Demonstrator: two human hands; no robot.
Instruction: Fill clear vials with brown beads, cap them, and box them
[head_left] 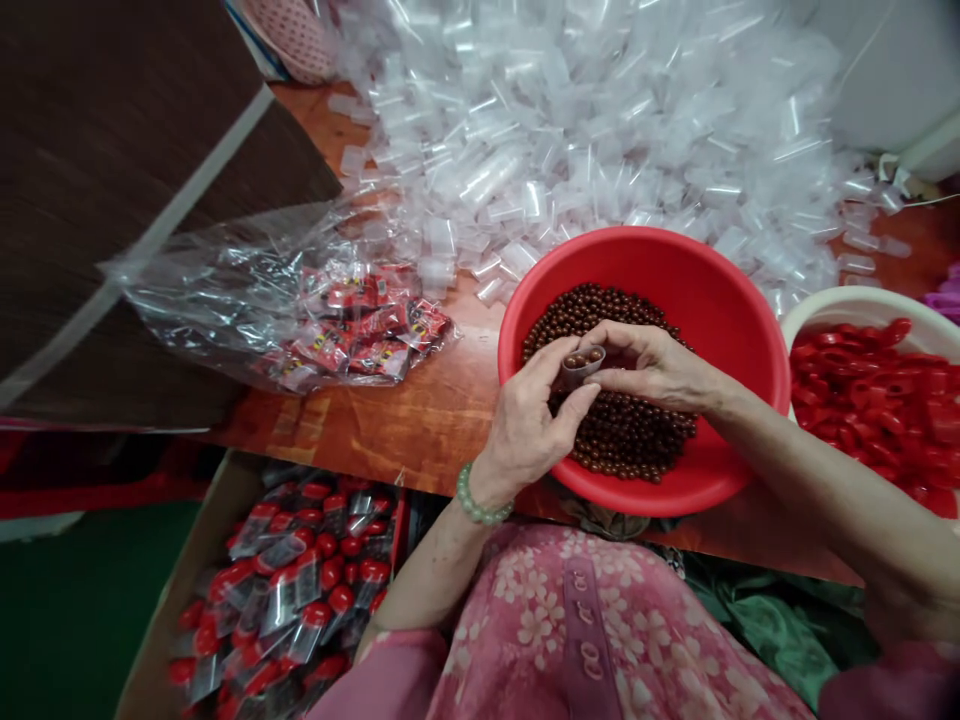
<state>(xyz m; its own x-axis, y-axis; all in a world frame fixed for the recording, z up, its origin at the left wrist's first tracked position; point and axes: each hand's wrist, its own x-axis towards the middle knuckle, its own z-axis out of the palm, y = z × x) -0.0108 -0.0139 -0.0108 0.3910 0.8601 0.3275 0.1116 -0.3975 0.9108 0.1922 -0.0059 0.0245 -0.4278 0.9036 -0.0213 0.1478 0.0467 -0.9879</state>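
Note:
A small clear plastic container (583,366) with brown beads in its mouth is held over the red basin (739,350). My left hand (532,415), with a green bead bracelet at the wrist, grips the container from its left side. From the right, the thumb and fingers of my right hand (652,368) close on the same container. Below both hands, a heap of shiny brown beads (637,440) fills the left part of the basin.
Behind the basin lies a large pile of clear plastic containers (600,130). A white tub (806,310) of red caps stands right. Left are a plastic bag of red packets (352,325) and, lower, a cardboard box (176,590) of red-capped containers.

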